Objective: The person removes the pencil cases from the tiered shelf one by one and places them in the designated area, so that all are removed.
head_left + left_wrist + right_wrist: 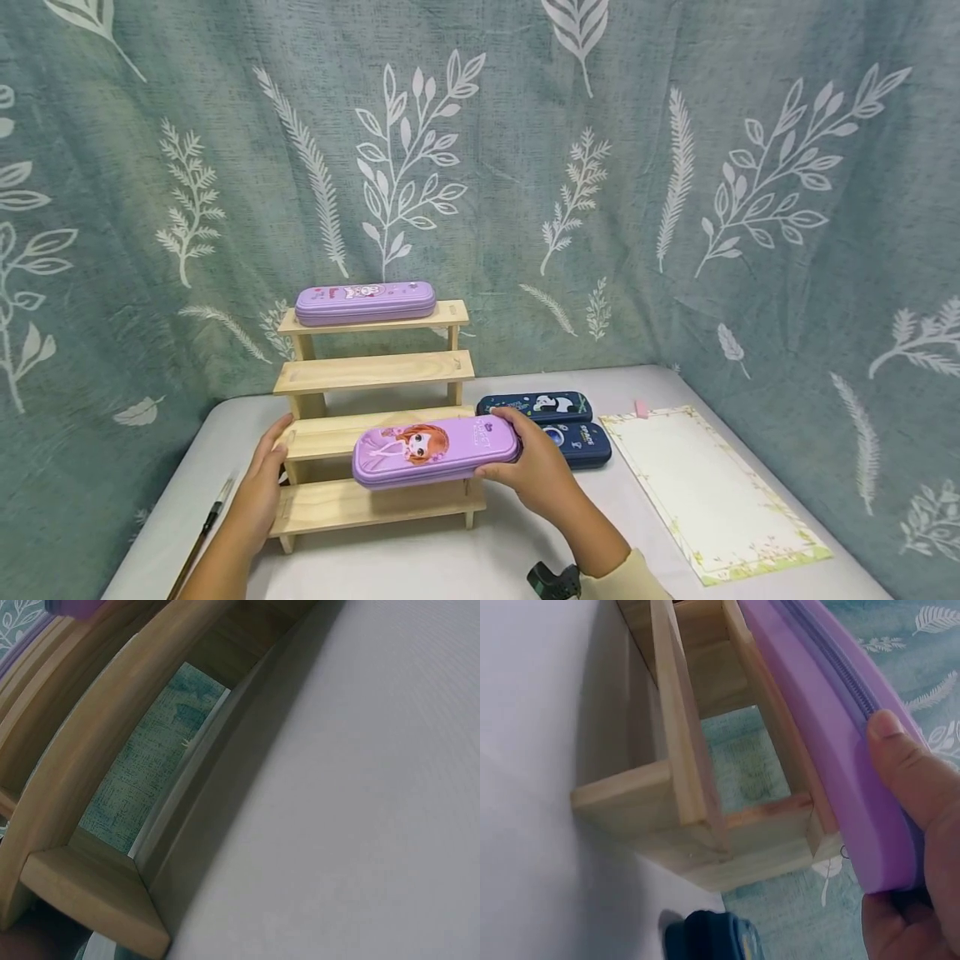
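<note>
In the head view my right hand [536,467] grips the right end of a lilac zippered pencil case [442,450] with a red-haired doll on its lid. In the right wrist view my thumb lies along the zipper side of this case [832,750]. The case is in front of the lower tiers of a four-tier wooden display stand [375,504]; whether it touches a tier I cannot tell. My left hand [255,492] is against the stand's left side, fingers fairly straight. Another purple pencil case [365,302] lies on the top tier.
Right of the stand lie a dark panda pencil case [551,404] and a navy space pencil case [588,446]. A sheet of floral-bordered paper [712,492] is farther right, with a small pink piece [641,408] at its edge. A paintbrush [206,529] lies at left.
</note>
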Demonstrator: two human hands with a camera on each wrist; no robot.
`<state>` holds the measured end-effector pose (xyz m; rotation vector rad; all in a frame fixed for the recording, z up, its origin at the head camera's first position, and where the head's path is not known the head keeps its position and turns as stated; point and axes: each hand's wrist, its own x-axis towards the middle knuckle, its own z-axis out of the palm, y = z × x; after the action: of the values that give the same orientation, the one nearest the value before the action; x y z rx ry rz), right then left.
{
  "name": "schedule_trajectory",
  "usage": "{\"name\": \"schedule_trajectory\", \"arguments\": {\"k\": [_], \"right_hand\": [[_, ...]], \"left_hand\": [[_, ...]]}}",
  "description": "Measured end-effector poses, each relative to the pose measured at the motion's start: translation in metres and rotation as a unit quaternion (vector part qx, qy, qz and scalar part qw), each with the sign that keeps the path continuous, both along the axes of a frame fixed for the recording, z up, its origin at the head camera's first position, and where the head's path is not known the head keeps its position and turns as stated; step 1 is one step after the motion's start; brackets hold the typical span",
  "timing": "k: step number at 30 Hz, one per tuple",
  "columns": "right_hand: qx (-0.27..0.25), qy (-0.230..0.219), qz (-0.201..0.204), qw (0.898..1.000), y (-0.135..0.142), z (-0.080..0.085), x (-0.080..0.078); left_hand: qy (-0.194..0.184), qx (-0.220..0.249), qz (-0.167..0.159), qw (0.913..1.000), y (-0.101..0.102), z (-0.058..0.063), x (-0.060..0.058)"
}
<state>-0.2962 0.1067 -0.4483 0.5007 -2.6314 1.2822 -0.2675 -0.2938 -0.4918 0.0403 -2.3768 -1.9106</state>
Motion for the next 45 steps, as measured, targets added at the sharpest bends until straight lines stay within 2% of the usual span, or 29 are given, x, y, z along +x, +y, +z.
{"name": "schedule_trajectory", "arguments": {"k": [16, 23, 45], "right_hand": [[0.0, -0.01, -0.02, 1.0, 0.029, -0.012, 0.007], [-0.001, -0.007, -0.023, 1.0, 0.045, -0.014, 0.003], [0.027, -0.038, -0.039, 0.998, 0.1, -0.024, 0.002]], "left_hand": [[-0.01, 0.003, 0.004, 0.9999, -0.001, 0.0, -0.001], [-0.013, 0.001, 0.008, 0.9999, 0.002, 0.002, 0.0], [-0.016, -0.008, 0.02, 0.9996, 0.006, 0.001, 0.002]]}}
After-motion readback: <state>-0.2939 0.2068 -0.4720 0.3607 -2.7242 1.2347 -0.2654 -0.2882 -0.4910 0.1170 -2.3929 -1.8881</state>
